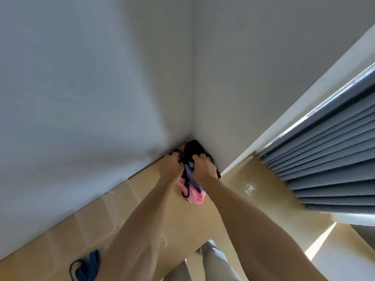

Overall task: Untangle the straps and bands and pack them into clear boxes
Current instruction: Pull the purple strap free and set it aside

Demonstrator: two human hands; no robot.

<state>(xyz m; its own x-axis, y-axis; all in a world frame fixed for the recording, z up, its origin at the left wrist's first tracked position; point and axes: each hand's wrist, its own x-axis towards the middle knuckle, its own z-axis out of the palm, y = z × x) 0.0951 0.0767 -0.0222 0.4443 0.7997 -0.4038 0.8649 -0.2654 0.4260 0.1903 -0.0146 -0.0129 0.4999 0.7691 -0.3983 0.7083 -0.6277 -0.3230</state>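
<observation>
A tangle of straps and bands [189,169] lies in the corner of the room on the tan floor: black straps on top, a purple band through the middle, a pink band [195,196] trailing toward me. My left hand [170,166] grips the left side of the tangle, fingers curled into it. My right hand [205,166] grips the right side, close against the wall. A dark blue strap [85,266] lies apart on the floor at the lower left. No clear box is in view.
Two white walls [101,88] meet at the corner behind the tangle. A grey pleated curtain [324,155] hangs at the right, with a sunlit patch of floor below it. My leg in light trousers [215,264] shows at the bottom.
</observation>
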